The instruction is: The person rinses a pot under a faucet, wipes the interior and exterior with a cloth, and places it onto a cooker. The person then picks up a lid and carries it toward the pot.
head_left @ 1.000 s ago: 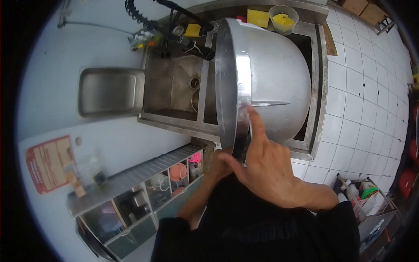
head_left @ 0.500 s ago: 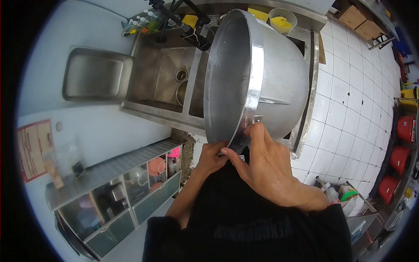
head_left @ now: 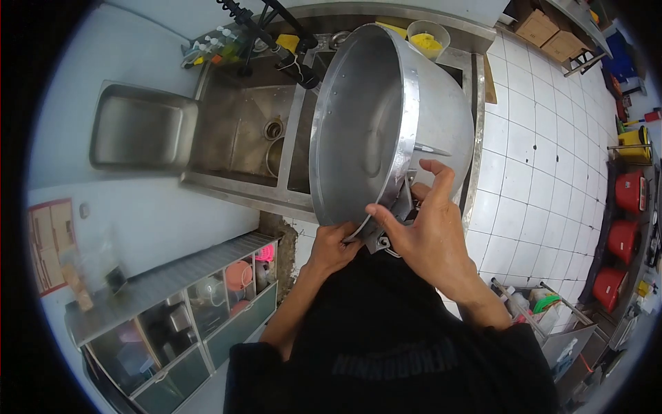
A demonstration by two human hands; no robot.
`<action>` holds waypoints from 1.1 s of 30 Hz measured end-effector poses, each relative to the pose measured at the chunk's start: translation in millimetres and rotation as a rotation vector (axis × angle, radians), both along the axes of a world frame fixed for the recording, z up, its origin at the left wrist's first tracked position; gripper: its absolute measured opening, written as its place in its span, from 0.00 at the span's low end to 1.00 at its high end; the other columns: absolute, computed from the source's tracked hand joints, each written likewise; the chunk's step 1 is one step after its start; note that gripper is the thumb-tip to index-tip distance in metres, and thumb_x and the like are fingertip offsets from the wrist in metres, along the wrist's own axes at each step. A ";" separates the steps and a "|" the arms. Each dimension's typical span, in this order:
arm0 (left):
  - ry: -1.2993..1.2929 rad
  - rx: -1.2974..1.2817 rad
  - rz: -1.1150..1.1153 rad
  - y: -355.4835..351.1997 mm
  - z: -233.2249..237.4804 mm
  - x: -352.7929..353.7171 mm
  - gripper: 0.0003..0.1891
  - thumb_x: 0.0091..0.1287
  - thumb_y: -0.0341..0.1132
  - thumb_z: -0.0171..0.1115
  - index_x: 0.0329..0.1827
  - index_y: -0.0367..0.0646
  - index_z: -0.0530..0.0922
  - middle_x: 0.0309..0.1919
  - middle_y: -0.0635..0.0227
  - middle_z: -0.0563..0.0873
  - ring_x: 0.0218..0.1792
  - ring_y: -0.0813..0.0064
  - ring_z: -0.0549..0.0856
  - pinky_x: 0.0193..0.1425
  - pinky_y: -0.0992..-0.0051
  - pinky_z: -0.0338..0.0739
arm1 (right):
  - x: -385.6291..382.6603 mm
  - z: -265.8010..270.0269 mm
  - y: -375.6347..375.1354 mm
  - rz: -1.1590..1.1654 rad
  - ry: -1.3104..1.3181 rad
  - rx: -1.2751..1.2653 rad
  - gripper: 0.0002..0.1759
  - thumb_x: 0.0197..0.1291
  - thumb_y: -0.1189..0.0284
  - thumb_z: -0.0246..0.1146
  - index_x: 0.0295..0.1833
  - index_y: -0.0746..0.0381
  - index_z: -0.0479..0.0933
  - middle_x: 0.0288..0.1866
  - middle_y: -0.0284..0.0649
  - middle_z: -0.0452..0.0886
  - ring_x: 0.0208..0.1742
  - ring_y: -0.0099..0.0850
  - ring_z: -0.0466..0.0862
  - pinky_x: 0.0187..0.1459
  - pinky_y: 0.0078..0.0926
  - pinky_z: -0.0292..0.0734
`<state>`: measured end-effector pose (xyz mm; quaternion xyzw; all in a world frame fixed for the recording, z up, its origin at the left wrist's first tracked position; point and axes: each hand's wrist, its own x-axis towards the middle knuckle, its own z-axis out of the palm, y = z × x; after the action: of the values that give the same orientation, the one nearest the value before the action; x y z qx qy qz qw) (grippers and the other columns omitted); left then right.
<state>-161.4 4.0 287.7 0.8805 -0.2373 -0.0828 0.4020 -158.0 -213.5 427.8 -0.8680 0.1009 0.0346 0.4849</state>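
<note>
Along the right, a broad stretch of white tiled floor [head_left: 510,172], with room to step beyond the end edge of the steel sink unit [head_left: 241,194]. Across that unit's right portion, close to the end edge, a large metal pot [head_left: 362,121], tipped onto its side; mouth to the left, rounded base to the right, long axis roughly crosswise in view. Left of the mouth, room for movement above the left basin [head_left: 238,127], near a rectangular steel tray [head_left: 146,125]. Loosely spread around the bolted bracket, with thumb at the rim and index finger bent: the right hand [head_left: 434,231]. Pinched on the near rim: the left hand [head_left: 334,248]. By the far side, a yellow-filled tub [head_left: 429,40]. On the black shirt, dark lettering [head_left: 396,367], too faint to read surely.
</note>
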 end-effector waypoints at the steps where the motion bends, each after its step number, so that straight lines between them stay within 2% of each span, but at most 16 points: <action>1: 0.001 -0.009 -0.001 -1.4 2.1 0.4 0.10 0.52 0.26 0.69 0.39 0.37 0.85 0.31 0.57 0.87 0.28 0.59 0.87 0.31 0.66 0.81 | 0.1 -0.2 -1.4 -0.022 0.014 0.027 0.38 0.63 0.67 0.72 0.61 0.75 0.54 0.37 0.58 0.86 0.32 0.41 0.88 0.35 0.33 0.80; 4: 0.033 -0.030 -0.020 -6.9 7.1 5.9 0.09 0.53 0.28 0.70 0.37 0.37 0.85 0.28 0.58 0.87 0.27 0.59 0.87 0.30 0.66 0.81 | 1.7 -10.3 -7.3 -0.083 -0.028 0.139 0.33 0.65 0.68 0.70 0.61 0.73 0.57 0.39 0.56 0.87 0.34 0.35 0.88 0.34 0.29 0.79; 5: -0.004 -0.020 -0.042 -7.6 6.8 6.8 0.08 0.54 0.28 0.71 0.37 0.38 0.85 0.27 0.58 0.87 0.27 0.58 0.87 0.30 0.66 0.81 | 2.8 -20.5 -12.3 -0.061 -0.071 0.099 0.24 0.67 0.68 0.68 0.56 0.70 0.63 0.36 0.51 0.87 0.27 0.26 0.83 0.29 0.22 0.76; 6: -0.043 -0.011 -0.065 -8.3 6.5 7.9 0.08 0.54 0.29 0.71 0.36 0.38 0.84 0.27 0.59 0.87 0.27 0.58 0.88 0.30 0.65 0.81 | 6.2 -21.9 -16.1 -0.060 -0.072 0.088 0.24 0.67 0.68 0.68 0.56 0.70 0.63 0.36 0.51 0.87 0.27 0.26 0.83 0.29 0.22 0.76; 8: -0.046 -0.036 -0.070 -8.2 2.0 8.8 0.08 0.54 0.30 0.71 0.35 0.38 0.84 0.27 0.59 0.86 0.28 0.58 0.87 0.30 0.65 0.81 | 13.6 -21.8 -22.8 -0.155 0.073 0.283 0.23 0.69 0.59 0.66 0.50 0.68 0.67 0.27 0.48 0.84 0.23 0.27 0.81 0.26 0.26 0.72; 9: -0.046 -0.049 -0.075 -8.3 -0.5 8.9 0.08 0.54 0.30 0.71 0.34 0.38 0.84 0.26 0.59 0.86 0.28 0.57 0.87 0.30 0.65 0.81 | 16.7 -22.7 -27.0 -0.193 0.107 0.323 0.22 0.72 0.56 0.61 0.44 0.67 0.68 0.21 0.35 0.76 0.19 0.18 0.70 0.21 0.21 0.64; 10: -0.047 -0.059 -0.073 -8.8 -2.1 8.3 0.08 0.54 0.30 0.71 0.34 0.38 0.84 0.26 0.59 0.86 0.28 0.57 0.87 0.30 0.65 0.81 | 17.2 -26.2 -27.0 -0.192 0.105 0.313 0.22 0.72 0.56 0.61 0.44 0.67 0.68 0.21 0.35 0.76 0.19 0.18 0.70 0.21 0.21 0.64; 12: -0.081 -0.052 -0.088 -11.2 -4.2 9.2 0.08 0.53 0.30 0.72 0.34 0.38 0.83 0.25 0.59 0.85 0.27 0.57 0.87 0.30 0.65 0.81 | 19.7 -34.7 -28.3 -0.325 0.063 0.447 0.21 0.76 0.55 0.55 0.43 0.65 0.69 0.19 0.28 0.66 0.17 0.16 0.63 0.18 0.18 0.56; 15: -0.111 -0.102 -0.066 -14.2 -4.6 9.7 0.08 0.52 0.29 0.71 0.34 0.39 0.84 0.25 0.59 0.85 0.26 0.57 0.86 0.30 0.64 0.80 | 17.7 -33.7 -27.8 -0.375 0.107 0.568 0.18 0.78 0.55 0.47 0.47 0.60 0.70 0.23 0.31 0.70 0.15 0.14 0.58 0.14 0.16 0.49; 22: -0.120 -0.090 -0.055 -16.0 -4.5 12.8 0.09 0.54 0.32 0.73 0.34 0.38 0.83 0.24 0.59 0.85 0.26 0.57 0.86 0.29 0.64 0.79 | 21.7 -34.7 -29.1 -0.379 0.085 0.643 0.15 0.72 0.57 0.49 0.48 0.59 0.70 0.24 0.31 0.70 0.15 0.17 0.58 0.16 0.16 0.50; 26: -0.115 -0.108 -0.048 -21.8 5.7 13.7 0.10 0.57 0.34 0.73 0.36 0.38 0.84 0.24 0.59 0.85 0.27 0.57 0.86 0.30 0.64 0.80 | 26.6 -24.8 -29.7 -0.366 0.126 0.497 0.21 0.70 0.51 0.58 0.40 0.60 0.70 0.23 0.29 0.68 0.14 0.16 0.60 0.16 0.17 0.54; 27: -0.082 -0.117 -0.050 -23.4 7.4 12.7 0.09 0.58 0.34 0.72 0.37 0.38 0.84 0.25 0.58 0.86 0.27 0.57 0.87 0.31 0.63 0.80 | 26.6 -19.7 -30.1 -0.349 0.145 0.410 0.26 0.65 0.46 0.64 0.36 0.61 0.72 0.24 0.33 0.74 0.15 0.18 0.68 0.19 0.18 0.64; 28: -0.083 -0.119 -0.041 -24.7 7.3 11.7 0.09 0.58 0.34 0.72 0.37 0.38 0.84 0.25 0.58 0.86 0.27 0.57 0.87 0.31 0.63 0.80 | 27.2 -17.8 -27.8 -0.339 0.146 0.407 0.26 0.65 0.46 0.64 0.36 0.61 0.72 0.24 0.33 0.74 0.15 0.18 0.68 0.19 0.18 0.64; 30: -0.103 -0.106 -0.074 -27.8 7.9 11.7 0.10 0.60 0.37 0.71 0.37 0.39 0.84 0.26 0.59 0.86 0.28 0.55 0.87 0.32 0.61 0.80 | 30.4 -13.8 -22.9 -0.249 0.129 -0.040 0.35 0.56 0.41 0.70 0.41 0.66 0.75 0.27 0.49 0.82 0.26 0.31 0.83 0.27 0.30 0.76; 31: -0.108 -0.107 -0.065 -28.7 7.8 10.8 0.10 0.60 0.37 0.71 0.37 0.39 0.84 0.26 0.59 0.86 0.28 0.55 0.87 0.32 0.61 0.80 | 31.6 -8.3 -21.3 -0.230 0.149 -0.239 0.38 0.54 0.42 0.71 0.45 0.71 0.75 0.32 0.59 0.84 0.35 0.44 0.88 0.39 0.41 0.81; 33: -0.148 -0.081 -0.121 -29.7 6.1 12.4 0.10 0.60 0.39 0.70 0.36 0.41 0.84 0.26 0.58 0.86 0.28 0.54 0.87 0.33 0.59 0.81 | 29.1 -13.2 -24.1 -0.217 0.124 -0.309 0.36 0.55 0.46 0.69 0.47 0.72 0.75 0.33 0.61 0.84 0.36 0.48 0.88 0.41 0.42 0.81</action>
<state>-149.0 -25.7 293.8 0.8513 -0.3222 -0.0322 0.4129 -128.9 -237.6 414.6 -0.9123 0.2278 0.0197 0.3398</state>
